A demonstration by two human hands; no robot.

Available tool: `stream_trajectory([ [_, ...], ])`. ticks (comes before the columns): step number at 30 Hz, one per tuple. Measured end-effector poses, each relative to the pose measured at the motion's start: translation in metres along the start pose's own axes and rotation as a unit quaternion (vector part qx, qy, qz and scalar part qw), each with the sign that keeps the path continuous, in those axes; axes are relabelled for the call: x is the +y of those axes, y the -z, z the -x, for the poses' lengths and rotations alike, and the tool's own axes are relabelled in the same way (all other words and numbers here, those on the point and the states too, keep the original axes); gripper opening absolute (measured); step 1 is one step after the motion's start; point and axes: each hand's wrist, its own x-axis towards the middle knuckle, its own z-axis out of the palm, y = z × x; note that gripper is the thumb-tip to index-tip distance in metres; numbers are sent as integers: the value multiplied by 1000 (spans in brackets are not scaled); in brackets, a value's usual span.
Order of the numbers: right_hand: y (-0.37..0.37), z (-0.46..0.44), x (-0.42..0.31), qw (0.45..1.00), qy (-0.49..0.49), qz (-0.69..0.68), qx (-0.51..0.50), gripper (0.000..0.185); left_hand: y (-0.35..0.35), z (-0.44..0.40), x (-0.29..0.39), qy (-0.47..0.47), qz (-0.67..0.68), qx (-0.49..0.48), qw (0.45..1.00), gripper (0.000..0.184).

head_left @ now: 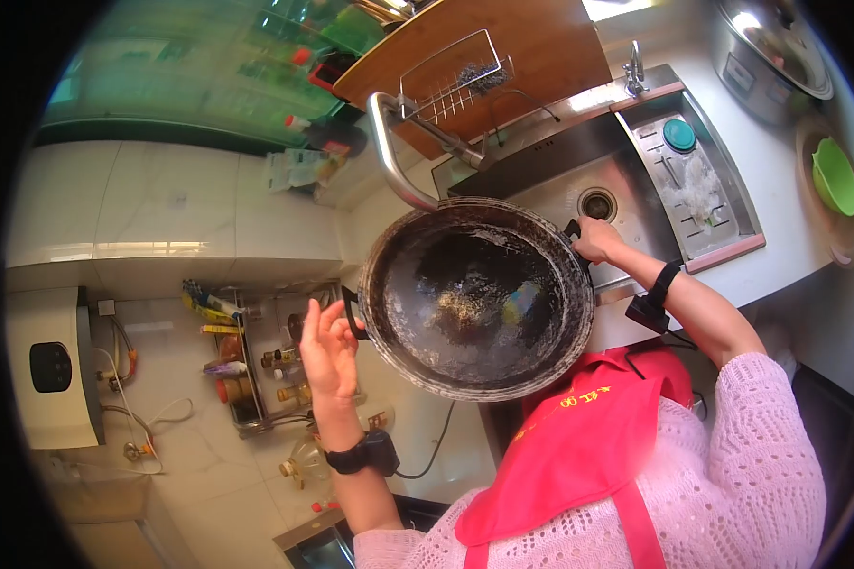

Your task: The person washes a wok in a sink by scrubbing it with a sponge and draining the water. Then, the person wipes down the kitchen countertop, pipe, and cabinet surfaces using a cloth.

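Observation:
A large black wok (474, 299) with a worn, scorched inside is held up in front of me, beside the sink. My right hand (595, 239) is closed around its right handle (579, 245). At the other side, my left hand (330, 351) has its fingers spread beside the left handle (353, 313); whether a finger touches that handle I cannot tell. The inside of the wok looks wet and shiny. A curved metal faucet (386, 142) reaches to the wok's far rim.
Behind the wok lies a steel sink (579, 185), with a tray section (702, 204) holding a teal round item (679, 135). A pot (773, 66) and a green bowl (834, 177) stand on the right. Bottles fill a rack (256, 379) at left.

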Motion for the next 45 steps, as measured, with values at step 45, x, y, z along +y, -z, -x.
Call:
stream_trajectory([
  [45,26,-9,-47,931,154,260,205,24,88,-63,-244,137,-34,109,984,35],
])
